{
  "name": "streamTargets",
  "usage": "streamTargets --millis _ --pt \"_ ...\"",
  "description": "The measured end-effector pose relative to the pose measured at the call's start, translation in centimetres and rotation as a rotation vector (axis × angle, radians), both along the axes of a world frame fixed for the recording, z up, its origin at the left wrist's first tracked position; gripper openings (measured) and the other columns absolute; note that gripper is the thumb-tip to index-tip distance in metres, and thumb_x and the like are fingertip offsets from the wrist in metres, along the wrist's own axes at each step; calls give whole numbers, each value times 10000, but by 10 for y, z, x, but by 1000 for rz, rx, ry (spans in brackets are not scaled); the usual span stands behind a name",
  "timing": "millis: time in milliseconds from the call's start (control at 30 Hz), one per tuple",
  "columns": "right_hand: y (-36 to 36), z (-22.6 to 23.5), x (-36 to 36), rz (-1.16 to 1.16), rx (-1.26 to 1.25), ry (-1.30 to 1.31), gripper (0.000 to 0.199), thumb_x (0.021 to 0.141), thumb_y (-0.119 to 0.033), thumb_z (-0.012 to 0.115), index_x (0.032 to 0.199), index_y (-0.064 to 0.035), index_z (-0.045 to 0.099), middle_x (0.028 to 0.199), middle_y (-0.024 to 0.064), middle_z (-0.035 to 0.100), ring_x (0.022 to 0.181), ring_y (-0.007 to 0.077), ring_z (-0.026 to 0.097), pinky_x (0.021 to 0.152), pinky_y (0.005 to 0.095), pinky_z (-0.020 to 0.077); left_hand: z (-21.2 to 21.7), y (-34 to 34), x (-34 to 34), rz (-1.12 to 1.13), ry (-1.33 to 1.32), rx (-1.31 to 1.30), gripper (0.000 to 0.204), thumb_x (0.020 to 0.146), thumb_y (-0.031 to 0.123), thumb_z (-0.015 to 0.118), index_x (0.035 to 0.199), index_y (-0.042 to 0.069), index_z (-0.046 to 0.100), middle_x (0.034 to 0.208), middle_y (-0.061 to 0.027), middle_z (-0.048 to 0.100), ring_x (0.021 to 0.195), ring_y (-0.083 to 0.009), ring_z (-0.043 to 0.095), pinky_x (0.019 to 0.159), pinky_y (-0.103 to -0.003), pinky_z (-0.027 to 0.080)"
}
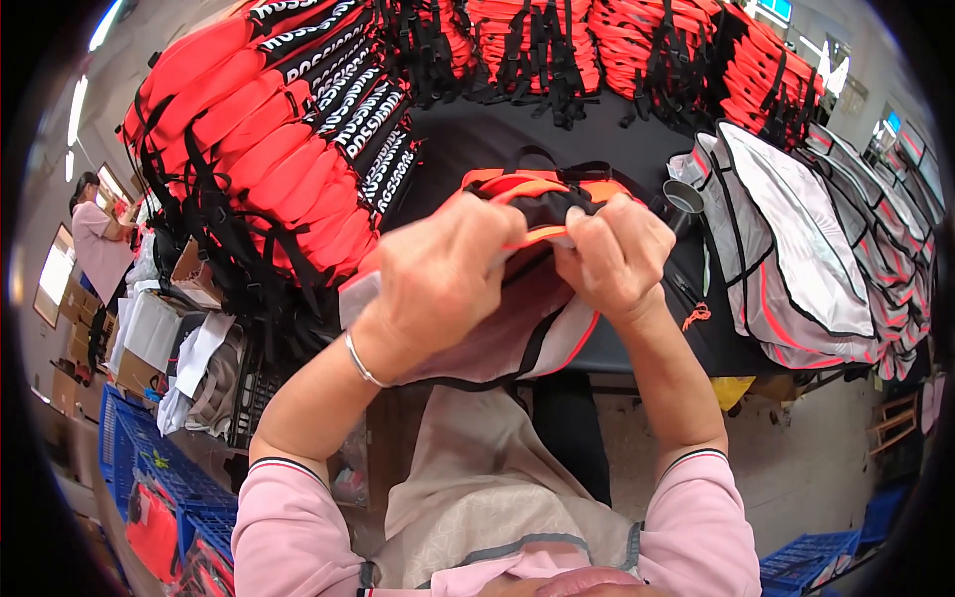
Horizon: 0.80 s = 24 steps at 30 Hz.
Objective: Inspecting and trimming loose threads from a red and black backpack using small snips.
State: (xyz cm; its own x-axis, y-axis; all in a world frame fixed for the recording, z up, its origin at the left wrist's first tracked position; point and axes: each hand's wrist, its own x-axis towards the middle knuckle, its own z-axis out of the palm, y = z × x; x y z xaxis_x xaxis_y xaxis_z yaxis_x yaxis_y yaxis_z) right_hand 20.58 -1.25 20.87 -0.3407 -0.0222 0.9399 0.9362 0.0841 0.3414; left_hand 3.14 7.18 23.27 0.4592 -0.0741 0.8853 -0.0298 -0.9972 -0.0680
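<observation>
A backpack (pixel 477 353) with grey lining, black binding and orange-red fabric hangs in front of me, over the table's near edge. It looks partly turned inside out. My left hand (pixel 438 274) is closed on the left side of its opening, and my right hand (pixel 619 254) grips the orange edge on the right. Black fabric and an orange strip show between the fists. Black straps stand up at the bag's far end. My fingertips are mostly hidden in the folds.
Red backpacks (pixel 249 149) with black straps are stacked at the left; more red stacks (pixel 532 45) line the back. Grey inside-out bags (pixel 796 249) lie at the right, near a metal cup (pixel 682 202) and a small tool with an orange cord (pixel 696 315). Blue crates (pixel 149 458) stand lower left.
</observation>
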Motion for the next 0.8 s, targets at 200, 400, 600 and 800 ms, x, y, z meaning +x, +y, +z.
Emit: streamTargets --millis 200,400,600,800 --pt "8 4 -8 42 -20 59 230 815 -72 666 669 -46 490 579 24 376 459 163 446 408 282 381 -5 2 5 -67 -142 -97 261 650 -143 657 796 44 550 680 -71 541 519 -226 546 483 -305 437" --pt "16 -14 -14 123 -51 -2 150 625 28 598 667 -61 484 588 19 348 453 151 389 404 266 331 9 27 -21 89 9 39 299 554 -66 678 768 82 531 655 -49 458 523 -214 515 462 -330 413" --pt "10 8 -9 93 14 -53 188 554 -46 618 620 -79 445 592 19 339 453 150 370 419 264 288 11 25 -20 81 -82 116 244 566 -33 665 713 65 496 635 -65 415 508 -233 473 452 -337 387" --pt "9 -6 -20 141 -125 109 314 694 37 711 982 -8 593 766 104 629 568 269 586 532 349 498 -3 37 -23 76 -125 143 167 591 -19 643 659 68 518 634 -54 364 508 -205 444 440 -325 372"
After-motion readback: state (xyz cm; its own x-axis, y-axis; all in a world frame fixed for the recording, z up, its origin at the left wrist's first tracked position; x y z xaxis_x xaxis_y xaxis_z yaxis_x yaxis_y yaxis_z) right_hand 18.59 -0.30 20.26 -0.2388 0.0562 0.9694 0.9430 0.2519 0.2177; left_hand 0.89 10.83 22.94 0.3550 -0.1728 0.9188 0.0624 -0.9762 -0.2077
